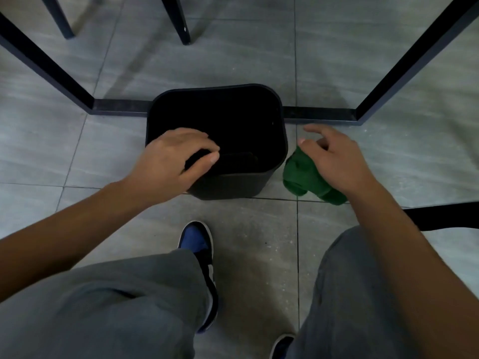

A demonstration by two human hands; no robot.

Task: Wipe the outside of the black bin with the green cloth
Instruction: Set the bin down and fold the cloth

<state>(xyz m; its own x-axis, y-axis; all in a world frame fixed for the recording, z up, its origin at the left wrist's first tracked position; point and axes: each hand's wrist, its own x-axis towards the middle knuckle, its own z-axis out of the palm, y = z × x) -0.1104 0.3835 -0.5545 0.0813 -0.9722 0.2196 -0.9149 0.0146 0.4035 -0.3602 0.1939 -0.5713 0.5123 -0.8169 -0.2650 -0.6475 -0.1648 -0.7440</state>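
The black bin (233,185) stands upright on the grey tiled floor, open at the top, in the middle of the view. My left hand (171,159) grips its near-left rim, thumb on the front rim, fingers curled over the left edge. The green cloth (300,174) hangs bunched just right of the bin, close to its right wall. My right hand (334,161) holds the cloth from above, thumb and forefinger partly spread. Whether the cloth touches the bin I cannot tell.
A black metal table frame (121,110) runs along the floor behind the bin, with slanted legs rising at left and right. Two dark chair legs (181,24) stand farther back. My knees in grey trousers and a blue-and-black shoe (197,242) fill the near floor.
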